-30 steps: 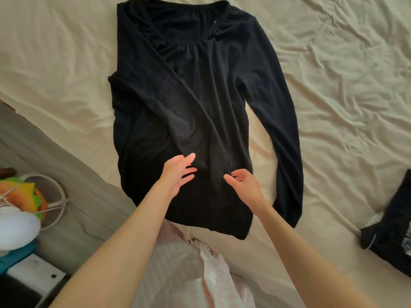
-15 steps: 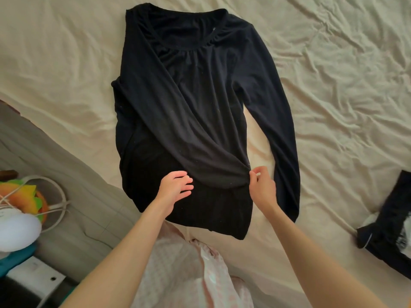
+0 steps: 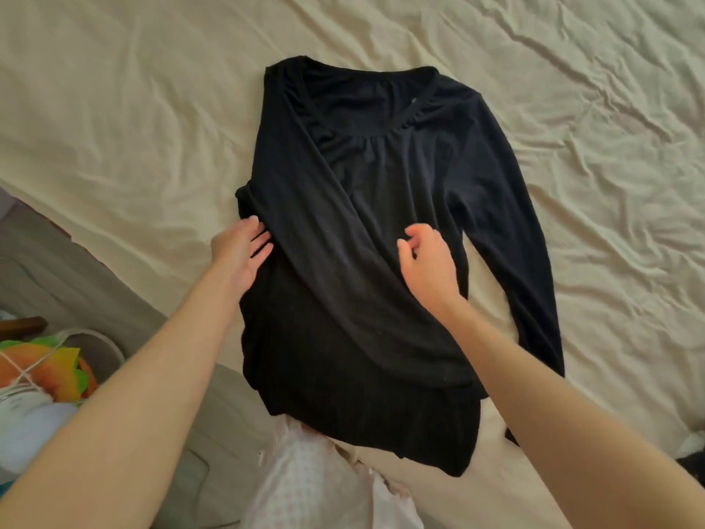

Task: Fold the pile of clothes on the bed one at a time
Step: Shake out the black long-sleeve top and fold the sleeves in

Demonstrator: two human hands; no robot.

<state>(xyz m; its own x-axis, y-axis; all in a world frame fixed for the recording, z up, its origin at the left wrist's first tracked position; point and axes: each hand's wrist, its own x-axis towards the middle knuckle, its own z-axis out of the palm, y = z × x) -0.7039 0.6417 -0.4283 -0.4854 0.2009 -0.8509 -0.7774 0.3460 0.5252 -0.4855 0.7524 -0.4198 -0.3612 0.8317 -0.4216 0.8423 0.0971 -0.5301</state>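
1. Fingers of the left hand [image 3: 240, 250] lie straight and together, resting flat against the left edge of the black long-sleeved top [image 3: 366, 231], where the folded-over left sleeve [image 3: 324, 246] meets the body of the garment. The hand grips nothing.
2. The right hand [image 3: 429, 261] hangs over the middle of the top with its fingers loosely curled and the thumb apart; it holds nothing, and whether the fingertips touch the cloth cannot be told.
3. The top lies spread on the bed, neckline away from the person, hem toward them. Its left sleeve runs diagonally across the front down to the lower right edge; the right sleeve [image 3: 515, 238] lies stretched out along the right side.
4. The cream bedsheet [image 3: 133, 120] under it is wrinkled.
5. A pale patterned garment [image 3: 316, 486] shows just below the hem.
6. At the left, beyond the bed edge, a colourful object [image 3: 42, 360] and white cords [image 3: 26, 372] sit near the left forearm.
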